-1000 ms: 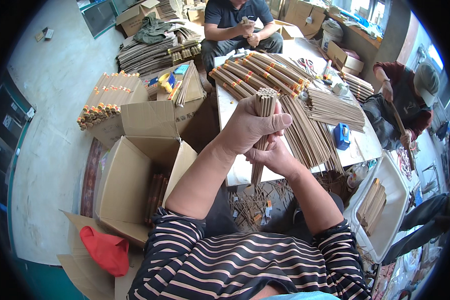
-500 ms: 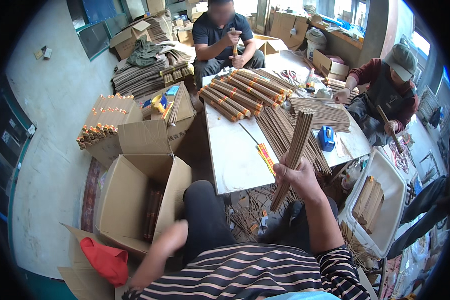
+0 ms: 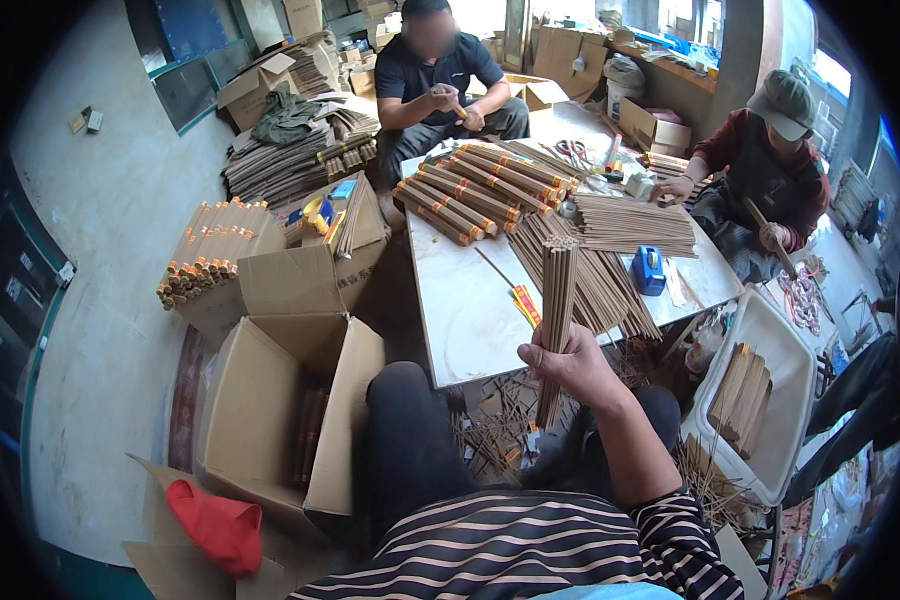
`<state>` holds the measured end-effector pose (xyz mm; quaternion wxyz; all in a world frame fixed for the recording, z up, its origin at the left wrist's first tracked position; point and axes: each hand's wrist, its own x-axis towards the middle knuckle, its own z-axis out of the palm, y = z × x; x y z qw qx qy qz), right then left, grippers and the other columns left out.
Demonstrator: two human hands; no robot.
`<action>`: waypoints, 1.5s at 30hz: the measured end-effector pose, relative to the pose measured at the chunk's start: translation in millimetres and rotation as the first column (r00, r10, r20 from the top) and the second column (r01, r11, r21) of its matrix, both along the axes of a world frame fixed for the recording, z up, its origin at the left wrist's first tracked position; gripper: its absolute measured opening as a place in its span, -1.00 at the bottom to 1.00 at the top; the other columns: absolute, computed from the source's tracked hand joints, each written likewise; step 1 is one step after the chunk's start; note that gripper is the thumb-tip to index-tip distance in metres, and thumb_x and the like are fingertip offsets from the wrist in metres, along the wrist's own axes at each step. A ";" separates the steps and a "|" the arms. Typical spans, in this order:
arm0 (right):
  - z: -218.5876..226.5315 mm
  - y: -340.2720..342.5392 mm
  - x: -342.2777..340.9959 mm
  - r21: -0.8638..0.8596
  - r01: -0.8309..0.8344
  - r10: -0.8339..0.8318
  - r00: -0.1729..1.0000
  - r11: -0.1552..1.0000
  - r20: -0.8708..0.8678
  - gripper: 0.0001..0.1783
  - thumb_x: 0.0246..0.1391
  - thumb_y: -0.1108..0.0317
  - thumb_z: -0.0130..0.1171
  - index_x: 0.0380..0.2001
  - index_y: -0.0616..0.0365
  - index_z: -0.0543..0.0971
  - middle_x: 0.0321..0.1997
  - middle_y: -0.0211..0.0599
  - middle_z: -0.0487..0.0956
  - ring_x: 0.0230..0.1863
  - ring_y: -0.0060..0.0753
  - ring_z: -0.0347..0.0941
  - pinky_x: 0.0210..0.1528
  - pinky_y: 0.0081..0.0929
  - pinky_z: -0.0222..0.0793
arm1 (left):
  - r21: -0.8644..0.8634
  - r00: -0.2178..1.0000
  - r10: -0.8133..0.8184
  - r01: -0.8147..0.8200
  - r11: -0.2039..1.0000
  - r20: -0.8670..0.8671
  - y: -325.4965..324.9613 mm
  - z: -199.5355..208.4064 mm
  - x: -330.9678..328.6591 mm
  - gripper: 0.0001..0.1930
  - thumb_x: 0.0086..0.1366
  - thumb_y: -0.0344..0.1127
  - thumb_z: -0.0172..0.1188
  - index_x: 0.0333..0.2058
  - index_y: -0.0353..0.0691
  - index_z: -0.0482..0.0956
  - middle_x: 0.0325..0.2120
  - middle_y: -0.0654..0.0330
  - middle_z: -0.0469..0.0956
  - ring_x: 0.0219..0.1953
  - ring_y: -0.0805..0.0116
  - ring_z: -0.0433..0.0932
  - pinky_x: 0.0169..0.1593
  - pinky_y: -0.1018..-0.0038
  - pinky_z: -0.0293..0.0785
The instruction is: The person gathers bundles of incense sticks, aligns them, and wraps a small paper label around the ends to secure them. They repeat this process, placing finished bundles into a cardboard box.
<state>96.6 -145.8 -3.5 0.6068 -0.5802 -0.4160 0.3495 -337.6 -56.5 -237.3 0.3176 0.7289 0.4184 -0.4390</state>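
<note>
Now the right hand point(image 3: 582, 372) clasps 1 stick bundle point(image 3: 559, 290) in its fingers point(image 3: 542, 361); I can't tell the left hand's.

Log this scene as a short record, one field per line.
Right grip: closed around a bundle of thin brown sticks
Left grip: out of view
Table: white top bearing banded bundles, loose sticks and a blue tape dispenser
Left side: open cardboard box, dark bundles inside
Right side: white tub holding more sticks
Across table: seated person in a dark shirt
</note>
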 end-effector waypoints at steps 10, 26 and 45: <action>-13.2 -1.4 -14.5 -0.016 -0.062 0.062 0.998 0.998 0.024 -0.73 0.02 0.25 0.20 -0.54 0.15 0.37 -0.62 -0.53 0.34 -0.56 -0.68 0.24 -0.52 -0.61 0.20 | -0.371 0.963 -0.032 0.134 0.919 0.269 15.1 119.2 51.5 -0.81 0.22 -0.34 -0.02 -0.26 -0.29 0.48 -0.37 0.04 0.51 -0.31 0.25 0.51 -0.24 0.38 0.42; -51.8 7.1 -55.4 0.019 -0.249 0.238 0.946 0.968 0.222 -0.75 -0.03 0.29 0.20 -0.39 0.24 0.43 -0.56 -0.34 0.47 -0.48 -0.52 0.37 -0.36 -0.49 0.33 | -0.521 -0.335 0.621 0.346 0.780 0.708 22.7 251.7 287.0 -0.72 0.11 -0.27 0.28 -0.35 -0.32 0.41 -0.44 0.08 0.50 -0.34 0.31 0.53 -0.19 0.42 0.48; -51.1 24.6 -39.6 -0.035 -0.086 0.081 0.986 0.996 -0.143 -0.75 -0.03 0.40 0.22 -0.24 0.23 0.50 -0.28 -0.44 0.53 -0.24 -0.67 0.39 -0.16 -0.62 0.34 | -0.717 -0.189 0.752 0.227 0.659 0.632 36.8 240.8 331.1 -0.76 0.11 -0.32 0.28 -0.53 -0.19 0.35 -0.72 0.29 0.36 -0.68 0.54 0.35 -0.56 0.58 0.34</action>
